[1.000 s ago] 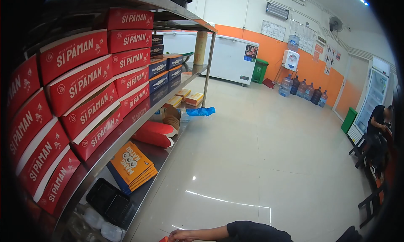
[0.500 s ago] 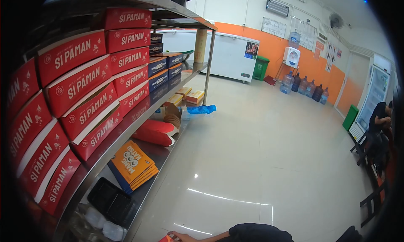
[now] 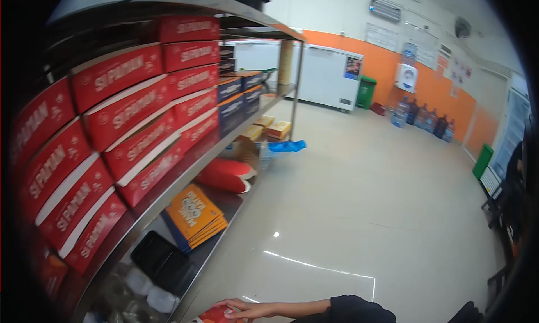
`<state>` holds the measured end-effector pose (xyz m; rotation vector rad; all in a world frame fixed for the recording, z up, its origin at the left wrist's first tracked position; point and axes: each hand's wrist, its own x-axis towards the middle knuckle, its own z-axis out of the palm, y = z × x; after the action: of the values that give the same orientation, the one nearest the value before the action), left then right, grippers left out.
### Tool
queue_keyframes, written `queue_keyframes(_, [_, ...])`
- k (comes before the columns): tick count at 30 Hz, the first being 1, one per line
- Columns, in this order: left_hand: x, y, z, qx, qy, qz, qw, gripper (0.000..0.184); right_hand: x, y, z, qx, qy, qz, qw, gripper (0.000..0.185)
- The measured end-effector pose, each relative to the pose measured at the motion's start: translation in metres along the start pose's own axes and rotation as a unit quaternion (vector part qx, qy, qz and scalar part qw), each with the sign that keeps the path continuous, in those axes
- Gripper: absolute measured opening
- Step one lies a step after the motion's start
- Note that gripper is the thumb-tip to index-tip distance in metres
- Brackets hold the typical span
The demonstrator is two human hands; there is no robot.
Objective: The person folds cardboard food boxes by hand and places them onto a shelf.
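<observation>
Floor (image 3: 348,205), fingers (image 3: 230,303) curled over red carton (image 3: 210,315)

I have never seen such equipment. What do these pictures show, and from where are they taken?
There is no machine: a camera worn on a person's head looks forward and down. One bare hand, below a black sleeve, appears to hold a red printed packet, cut off by the lower edge; I cannot tell which hand. Beside it, a grey metal shelf rack carries stacked red cardboard boxes and, lower, flat orange printed cartons and a black plastic tray.
</observation>
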<state>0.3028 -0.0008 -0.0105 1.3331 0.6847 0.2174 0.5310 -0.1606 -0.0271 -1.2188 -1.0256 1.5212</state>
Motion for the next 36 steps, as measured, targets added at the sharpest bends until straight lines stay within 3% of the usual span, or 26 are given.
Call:
queue_keyframes(2, [-0.026, 0.063, 0.008, -0.064, -0.008, 0.011, 0.998, 0.061, -0.015, -0.047, 0.015, -0.022, -0.021, -0.045, 0.999, 0.056])
queue_keyframes(4, [-0.054, 0.113, 0.006, -0.129, -0.007, 0.014, 0.991, 0.063, -0.005, -0.065, 0.021, -0.284, 0.072, -0.262, 0.919, 0.058])
queue_keyframes(6, [-0.082, 0.145, -0.003, -0.149, 0.007, 0.021, 0.989, 0.065, -0.008, -0.108, 0.033, -0.202, 0.089, -0.307, 0.926, 0.055])
queue_keyframes(7, [-0.078, 0.139, -0.023, 0.041, -0.005, 0.109, 0.993, 0.076, -0.007, -0.124, 0.04, -0.169, 0.095, -0.302, 0.933, 0.054])
queue_keyframes(8, [-0.089, 0.134, -0.035, 0.258, 0.071, 0.154, 0.951, 0.071, -0.006, -0.136, 0.048, -0.141, 0.107, -0.294, 0.939, 0.053])
queue_keyframes(9, [-0.094, 0.151, -0.032, 0.292, 0.087, 0.179, 0.936, 0.074, -0.004, -0.15, 0.053, -0.138, 0.075, -0.299, 0.941, 0.053])
queue_keyframes(11, [-0.098, 0.153, -0.048, 0.315, 0.126, 0.287, 0.896, 0.061, 0.001, -0.173, 0.066, -0.204, 0.111, -0.315, 0.92, 0.046])
queue_keyframes(17, [-0.138, 0.187, -0.056, 0.148, 0.16, 0.388, 0.896, 0.039, 0.015, -0.225, 0.097, -0.219, 0.044, -0.409, 0.885, 0.026])
queue_keyframes(19, [-0.154, 0.195, -0.064, 0.166, 0.188, 0.397, 0.883, 0.039, 0.024, -0.232, 0.107, -0.225, 0.036, -0.415, 0.881, 0.022])
queue_keyframes(21, [-0.168, 0.203, -0.064, 0.061, 0.181, 0.346, 0.919, 0.037, 0.025, -0.251, 0.12, -0.141, 0.033, -0.352, 0.925, 0.023])
queue_keyframes(23, [-0.174, 0.199, -0.073, 0.099, 0.219, 0.384, 0.892, 0.031, 0.032, -0.261, 0.137, -0.145, 0.037, -0.358, 0.921, 0.023])
queue_keyframes(25, [-0.182, 0.201, -0.074, 0.084, 0.256, 0.413, 0.87, 0.026, 0.042, -0.264, 0.147, -0.225, 0.033, -0.446, 0.866, 0.024])
queue_keyframes(30, [-0.196, 0.204, -0.086, 0.082, 0.291, 0.446, 0.843, 0.019, 0.063, -0.257, 0.161, -0.165, 0.011, -0.468, 0.868, 0.024])
queue_keyframes(32, [-0.194, 0.198, -0.091, 0.047, 0.263, 0.441, 0.857, 0.019, 0.068, -0.251, 0.158, -0.166, 0.007, -0.484, 0.859, 0.024])
queue_keyframes(36, [-0.183, 0.196, -0.093, 0.095, 0.269, 0.472, 0.835, 0.024, 0.072, -0.257, 0.157, -0.147, 0.028, -0.475, 0.867, 0.027])
